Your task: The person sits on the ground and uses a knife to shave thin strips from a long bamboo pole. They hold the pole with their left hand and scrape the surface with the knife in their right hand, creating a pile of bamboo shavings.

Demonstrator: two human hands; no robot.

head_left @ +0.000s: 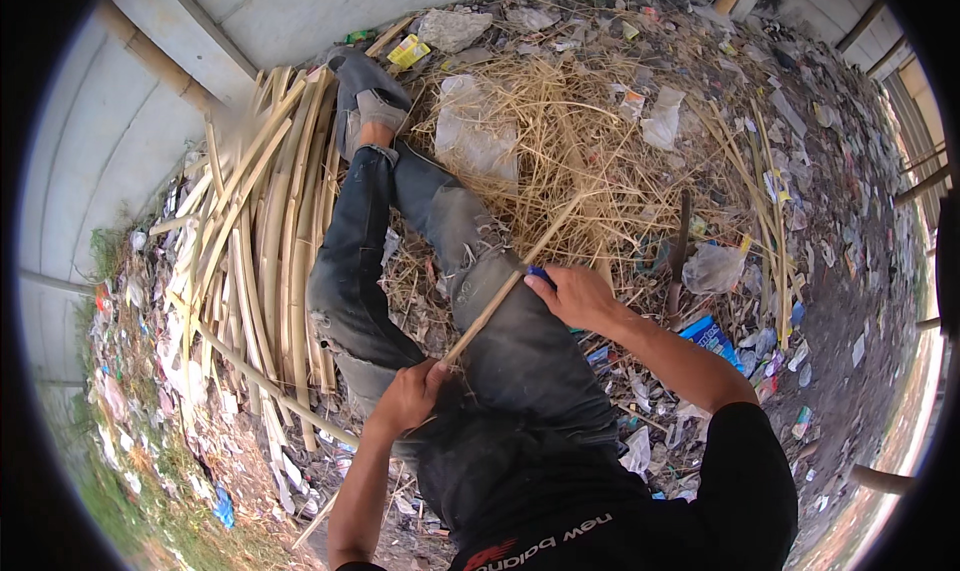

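Observation:
A thin split bamboo strip [492, 309] slants across my thigh, its far end over the straw. My left hand [408, 396] is closed round the strip's near end, close to my lap. In my closed right hand [577, 296] is a small blue-handled tool [540, 274], set against the strip above my knee. Fingers hide most of that tool, so its blade, if any, cannot be made out. My legs, in torn dark trousers [510, 356], stretch ahead with the feet crossed.
Long split bamboo pieces [297, 231] lie piled left of my legs. Pale shavings [590, 141] heap up ahead on the right. Beside the heap, a dark flat blade-like piece [681, 241] stands upright. Litter covers the ground, and a pale panel wall [300, 16] borders the far side.

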